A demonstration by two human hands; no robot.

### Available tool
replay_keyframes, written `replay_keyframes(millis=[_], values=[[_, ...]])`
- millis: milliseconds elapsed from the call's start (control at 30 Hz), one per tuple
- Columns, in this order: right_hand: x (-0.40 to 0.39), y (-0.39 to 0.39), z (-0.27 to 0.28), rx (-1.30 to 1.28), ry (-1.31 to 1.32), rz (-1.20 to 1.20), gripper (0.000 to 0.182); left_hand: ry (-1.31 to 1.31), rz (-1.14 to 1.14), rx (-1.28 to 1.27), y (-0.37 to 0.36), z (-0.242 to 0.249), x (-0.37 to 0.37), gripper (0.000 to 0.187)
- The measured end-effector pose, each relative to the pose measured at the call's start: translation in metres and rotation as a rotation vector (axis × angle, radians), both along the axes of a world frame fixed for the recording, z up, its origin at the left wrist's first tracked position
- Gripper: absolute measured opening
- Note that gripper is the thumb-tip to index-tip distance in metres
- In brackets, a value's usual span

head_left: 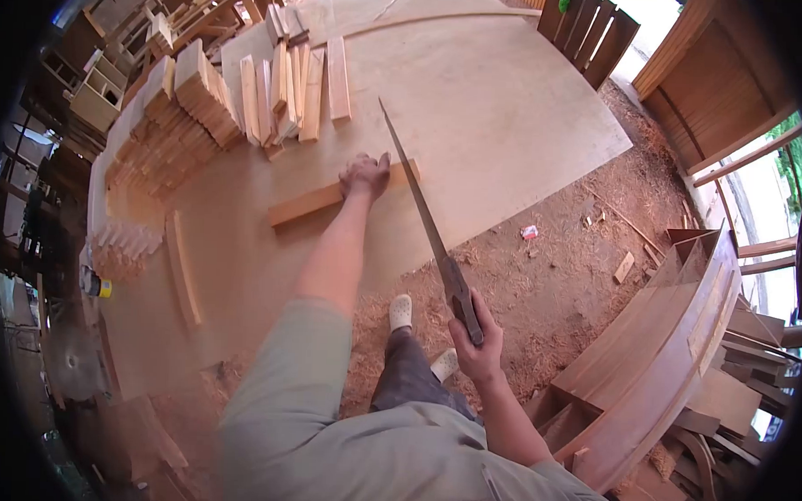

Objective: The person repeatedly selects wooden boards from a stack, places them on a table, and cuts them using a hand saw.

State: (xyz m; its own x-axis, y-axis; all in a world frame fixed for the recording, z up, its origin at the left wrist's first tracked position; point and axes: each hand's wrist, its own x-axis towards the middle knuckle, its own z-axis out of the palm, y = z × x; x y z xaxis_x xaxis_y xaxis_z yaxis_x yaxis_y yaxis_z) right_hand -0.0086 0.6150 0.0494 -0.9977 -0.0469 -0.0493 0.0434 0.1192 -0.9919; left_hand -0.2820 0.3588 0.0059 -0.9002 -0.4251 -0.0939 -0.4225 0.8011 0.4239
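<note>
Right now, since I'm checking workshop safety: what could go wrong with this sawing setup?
The left hand presses the plank right beside the handsaw blade, so a slip could cut fingers. Nothing but that hand seems to hold the plank, so it may shift. The sawdust floor underfoot looks loose.

Pale tan plank (pixel 319 201), grey saw (pixel 420 207)
</note>
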Motion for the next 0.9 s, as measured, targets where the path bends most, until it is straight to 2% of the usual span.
replay_keyframes(millis=[167,233,333,467,633,733,900], values=[[-0.004,-0.005,0.004,-0.030,-0.012,-0.033,0.059,0.004,0.017,-0.027,0.002,0.012,-0.003,0.068],[-0.002,-0.004,0.008,0.030,-0.018,-0.028,0.059,-0.097,0.055,0.079,0.002,0.021,-0.002,0.080],[0.003,-0.006,0.016,0.036,0.027,-0.057,0.059,-0.089,0.076,0.046,0.003,0.022,-0.002,0.084],[0.012,0.004,0.008,0.018,-0.027,-0.039,0.059,-0.143,0.080,0.050,0.004,0.021,-0.002,0.079],[0.016,0.007,0.017,0.114,0.062,-0.006,0.059,-0.098,0.077,0.073,0.000,0.018,-0.003,0.080],[0.032,0.012,0.023,0.121,-0.074,-0.021,0.058,-0.073,0.072,0.056,0.002,0.018,-0.002,0.079],[0.024,0.008,0.018,0.089,-0.068,-0.037,0.057,-0.064,0.089,0.056,0.000,0.018,-0.003,0.078]])
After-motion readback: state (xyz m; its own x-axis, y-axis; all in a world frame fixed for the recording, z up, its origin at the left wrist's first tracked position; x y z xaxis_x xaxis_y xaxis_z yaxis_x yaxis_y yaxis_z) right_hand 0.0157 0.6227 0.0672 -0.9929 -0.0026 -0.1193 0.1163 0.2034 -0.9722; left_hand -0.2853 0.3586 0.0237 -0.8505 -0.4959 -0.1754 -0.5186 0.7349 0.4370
